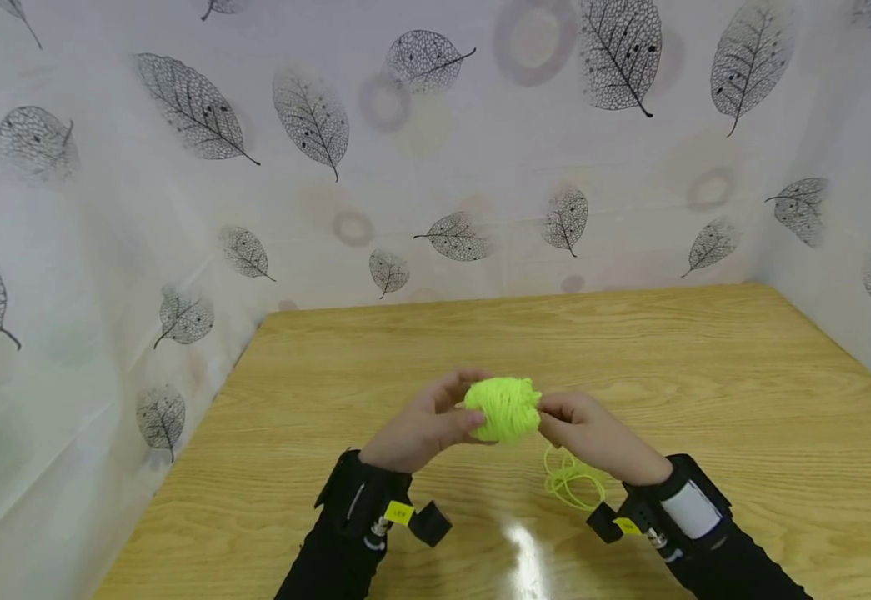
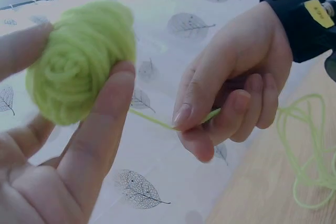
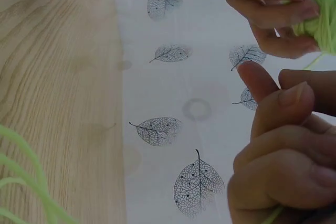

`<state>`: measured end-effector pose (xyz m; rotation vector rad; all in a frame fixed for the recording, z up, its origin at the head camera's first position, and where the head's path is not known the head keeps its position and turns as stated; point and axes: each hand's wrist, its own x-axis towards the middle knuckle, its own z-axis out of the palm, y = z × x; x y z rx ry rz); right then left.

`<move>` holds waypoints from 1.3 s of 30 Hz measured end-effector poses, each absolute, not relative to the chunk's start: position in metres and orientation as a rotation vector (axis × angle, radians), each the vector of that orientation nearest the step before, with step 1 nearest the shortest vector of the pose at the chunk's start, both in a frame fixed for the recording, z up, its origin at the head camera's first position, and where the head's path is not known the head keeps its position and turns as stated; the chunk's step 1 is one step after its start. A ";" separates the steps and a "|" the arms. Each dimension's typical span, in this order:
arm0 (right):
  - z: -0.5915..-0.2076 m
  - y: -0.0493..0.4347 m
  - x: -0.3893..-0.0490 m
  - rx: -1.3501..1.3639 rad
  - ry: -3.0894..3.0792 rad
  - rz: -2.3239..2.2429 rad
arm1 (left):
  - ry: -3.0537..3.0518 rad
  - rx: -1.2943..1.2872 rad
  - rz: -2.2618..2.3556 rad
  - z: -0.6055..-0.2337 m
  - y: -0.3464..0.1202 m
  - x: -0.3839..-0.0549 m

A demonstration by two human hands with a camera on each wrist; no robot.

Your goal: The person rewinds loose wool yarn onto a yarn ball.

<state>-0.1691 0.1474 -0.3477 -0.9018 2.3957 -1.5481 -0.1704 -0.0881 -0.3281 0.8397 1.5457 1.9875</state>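
A ball of neon yellow-green yarn [image 1: 506, 408] is held above the table by my left hand [image 1: 435, 421], its thumb and fingers curved around the ball. In the left wrist view, the wound end of the yarn ball [image 2: 68, 77] faces the camera. My right hand [image 2: 231, 77] pinches a single strand [image 2: 152, 120] between thumb and index finger, just right of the ball. From there the strand runs past the palm to a loose tangle of yarn [image 1: 573, 479] under the right wrist. The right wrist view shows the curled fingers [image 3: 283, 145] close up.
The wooden table [image 1: 330, 358] spreads below both hands. White cloth [image 1: 420, 167] printed with dark leaves rises behind it and along its sides. Both forearms wear black cuffs, and small camera blocks [image 1: 430, 523] jut inward from them. Light glares on the table near the front.
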 end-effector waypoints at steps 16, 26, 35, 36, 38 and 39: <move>-0.334 0.135 -0.152 -1.029 2.499 -1.291 | 2.136 0.389 2.043 -0.337 -0.079 -0.180; -0.319 0.145 -0.143 -1.119 2.524 -1.332 | 2.426 0.351 1.802 -0.343 -0.079 -0.181; -0.309 0.159 -0.141 -1.167 2.618 -1.460 | 2.448 0.475 1.496 -0.348 -0.081 -0.180; -0.308 0.160 -0.141 -1.172 2.628 -1.475 | 2.446 0.485 1.472 -0.348 -0.081 -0.180; -0.307 0.162 -0.141 -1.178 2.640 -1.509 | 2.447 0.511 1.427 -0.347 -0.081 -0.179; -0.306 0.162 -0.141 -1.176 2.642 -1.528 | 2.446 0.522 1.412 -0.347 -0.081 -0.178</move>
